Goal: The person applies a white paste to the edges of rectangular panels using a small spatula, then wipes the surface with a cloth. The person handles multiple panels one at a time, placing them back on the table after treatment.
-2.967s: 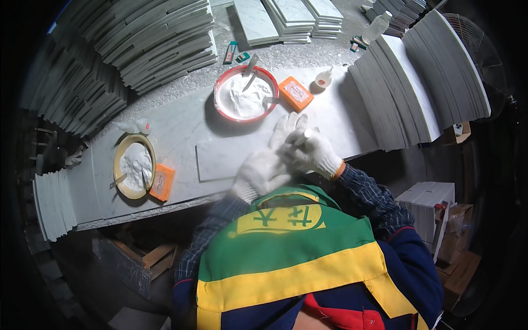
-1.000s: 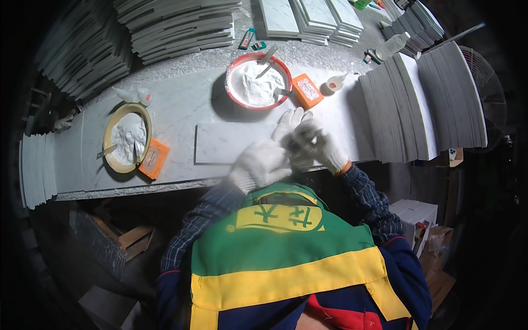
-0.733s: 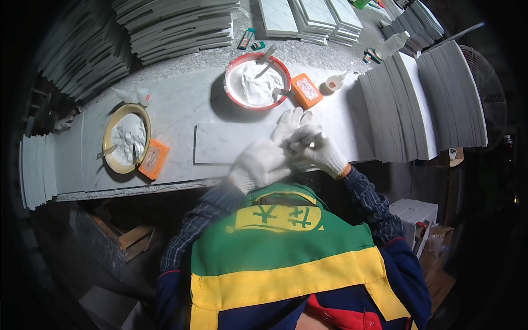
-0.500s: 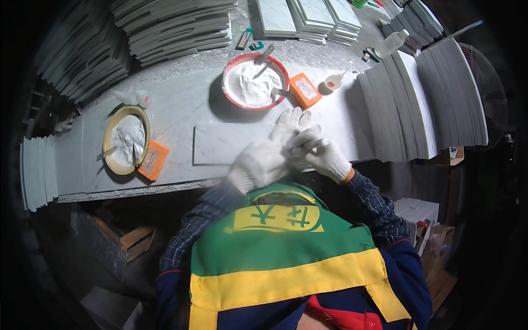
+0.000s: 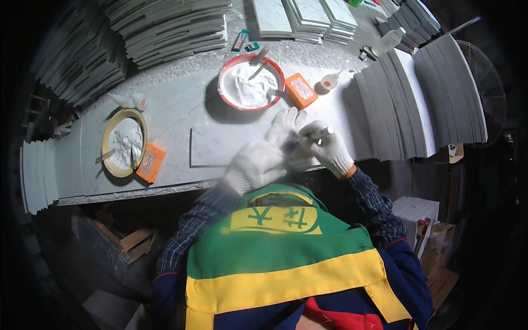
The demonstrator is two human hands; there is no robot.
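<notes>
Both of my hands wear white knitted gloves and meet over the near edge of the work table, just in front of my apron. My left hand (image 5: pixel 257 164) is open, its fingers pointing away from me and slightly spread. Beside it, my right hand (image 5: pixel 329 149) is closed round a slim tool with a white, rod-like handle (image 5: pixel 321 132). A dark, smeared end of that tool lies against my left glove; motion blur hides its kind. Under and left of the hands, a rectangular white marble-look tile (image 5: pixel 217 144) lies flat on the table.
Beyond the hands stands a red-rimmed bowl (image 5: pixel 221 88) of white paste with spatulas, beside an orange box (image 5: pixel 301 91) and a small squeeze bottle (image 5: pixel 330 82). A yellow bowl (image 5: pixel 105 148) of paste sits left. Tile stacks (image 5: pixel 388 107) rise at right and far left.
My right hand has turned, so the white handle now shows more plainly above its fingers. The left hand stays nearly in place. The whole view has shifted slightly.
</notes>
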